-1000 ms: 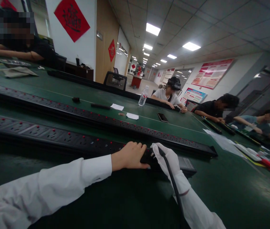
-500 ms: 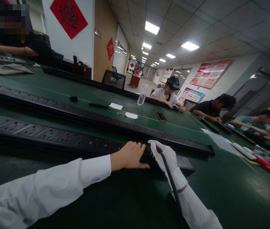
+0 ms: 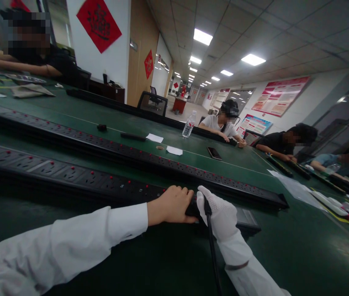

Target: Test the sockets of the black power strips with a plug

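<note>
A long black power strip (image 3: 54,167) with red dots beside its sockets lies crosswise in front of me. My bare left hand (image 3: 174,204) is closed over it near its right end, fingers over the far edge and thumb along the near side. Close beside it, my white-gloved right hand (image 3: 222,213) is closed on a black plug (image 3: 207,206) against the strip. From the plug a black cable (image 3: 213,255) runs down toward me. How far the plug sits in a socket is hidden by my fingers.
Behind lies a second long power strip (image 3: 150,159) on the green table (image 3: 168,263). Farther back are a water bottle (image 3: 189,124), a phone (image 3: 214,153), white paper slips (image 3: 174,151) and a plastic sheet (image 3: 296,189). Several people sit around the table.
My right hand has turned slightly, and the plug and cable now stand straighter. My left hand stays on the strip. The whole view has shifted a little.
</note>
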`<state>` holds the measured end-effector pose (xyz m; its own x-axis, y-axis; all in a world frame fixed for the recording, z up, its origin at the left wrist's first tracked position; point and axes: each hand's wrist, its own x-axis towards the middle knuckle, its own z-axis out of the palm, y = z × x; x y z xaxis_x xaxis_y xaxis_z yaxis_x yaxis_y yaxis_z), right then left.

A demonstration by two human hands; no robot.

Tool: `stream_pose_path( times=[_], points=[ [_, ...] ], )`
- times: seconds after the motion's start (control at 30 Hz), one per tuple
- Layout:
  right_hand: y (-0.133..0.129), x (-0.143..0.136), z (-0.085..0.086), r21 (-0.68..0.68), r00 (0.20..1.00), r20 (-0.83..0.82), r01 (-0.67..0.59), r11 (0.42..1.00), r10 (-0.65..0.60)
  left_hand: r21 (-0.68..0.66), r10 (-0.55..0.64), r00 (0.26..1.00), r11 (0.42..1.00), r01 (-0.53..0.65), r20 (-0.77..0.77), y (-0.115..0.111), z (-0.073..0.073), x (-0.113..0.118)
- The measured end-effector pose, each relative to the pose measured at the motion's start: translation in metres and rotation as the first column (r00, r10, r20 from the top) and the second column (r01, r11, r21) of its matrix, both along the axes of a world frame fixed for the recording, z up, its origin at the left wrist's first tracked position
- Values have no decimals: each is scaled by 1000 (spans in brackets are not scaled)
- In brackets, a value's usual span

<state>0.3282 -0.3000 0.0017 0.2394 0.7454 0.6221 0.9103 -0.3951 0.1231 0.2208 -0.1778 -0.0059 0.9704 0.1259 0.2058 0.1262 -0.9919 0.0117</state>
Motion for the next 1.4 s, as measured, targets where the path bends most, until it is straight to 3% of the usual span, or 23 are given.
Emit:
stream_pose_path(
  times=[0.33,0.53,0.73,0.93,1.4],
  points=[
    [2,-2,-5,26,999,39,30,999,-31,6,-16,1000,1000,16,27,2,-2,0],
    [3,6,1,-99,995,-6,-102,990,102,-7,-20,1000,1000,20,15,1,0,0],
    [0,11,-5,-94,981,-46,-190,977,186,-18,-10,1000,1000,11,23,1,-1,-1],
    [-3,8,-12,-49,991,-74,-114,992,111,-3,-19,999,1000,19,45,1,-3,0],
    [-5,6,-8,-114,985,-144,-115,987,99,-34,-14,1000,999,15,12,-1,2,-1]
  ],
)
